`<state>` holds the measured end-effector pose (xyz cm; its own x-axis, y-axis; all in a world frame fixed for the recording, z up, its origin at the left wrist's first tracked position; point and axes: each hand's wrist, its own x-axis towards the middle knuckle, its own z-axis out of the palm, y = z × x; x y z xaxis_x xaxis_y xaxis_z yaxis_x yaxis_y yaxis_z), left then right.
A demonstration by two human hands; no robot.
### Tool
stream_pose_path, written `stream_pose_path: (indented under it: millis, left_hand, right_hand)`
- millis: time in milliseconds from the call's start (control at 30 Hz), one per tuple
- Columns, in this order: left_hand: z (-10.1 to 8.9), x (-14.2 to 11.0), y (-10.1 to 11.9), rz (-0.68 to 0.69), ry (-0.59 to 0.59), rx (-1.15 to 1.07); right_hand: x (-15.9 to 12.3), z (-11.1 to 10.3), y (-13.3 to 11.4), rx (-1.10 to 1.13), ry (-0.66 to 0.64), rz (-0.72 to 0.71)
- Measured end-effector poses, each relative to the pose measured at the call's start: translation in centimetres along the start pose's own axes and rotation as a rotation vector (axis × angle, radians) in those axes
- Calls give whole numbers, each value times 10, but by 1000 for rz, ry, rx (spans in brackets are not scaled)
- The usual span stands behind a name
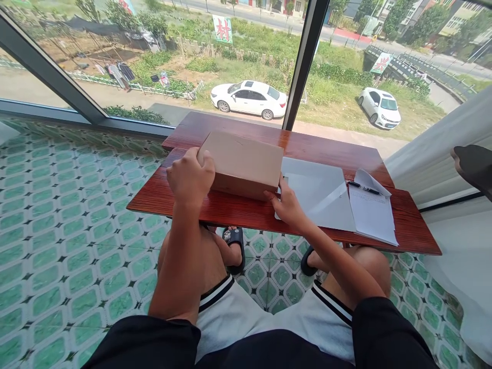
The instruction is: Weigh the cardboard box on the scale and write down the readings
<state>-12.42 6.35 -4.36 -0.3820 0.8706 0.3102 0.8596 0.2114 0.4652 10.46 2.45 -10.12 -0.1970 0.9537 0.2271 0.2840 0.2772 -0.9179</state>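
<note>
A closed brown cardboard box (246,159) is over the left half of the dark red wooden table (149,197), slightly angled. My left hand (191,176) wraps round the box's left end, thumb on the top edge. At the lower right corner of the box, my right hand (286,204) grips with the thumb on the front side and the fingers partly hidden behind the corner. The box overlaps the left part of a flat silver-grey panel (319,192), which looks like a closed laptop. Whether the box rests fully on the table, I cannot tell.
White papers (372,218) with dark pens (365,188) lie at the table's right side. A large window (192,61) stands behind the table, a white curtain (449,148) to the right. My knees are close under the table's front edge; green patterned tiles (69,246) cover the floor.
</note>
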Motion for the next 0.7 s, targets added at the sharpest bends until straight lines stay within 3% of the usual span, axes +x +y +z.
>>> stream_pose_path:
  millis: [233, 433, 700]
  left_hand:
    - [-13, -8, 12, -12, -7, -5]
    - [-19, -11, 12, 72, -32, -112]
    - [-23, -25, 29, 98, 126, -137]
  right_hand:
    - [0, -3, -3, 47, -15, -28]
    - [-3, -10, -12, 72, -7, -46]
    - [-3, -27, -17, 22, 121, -75]
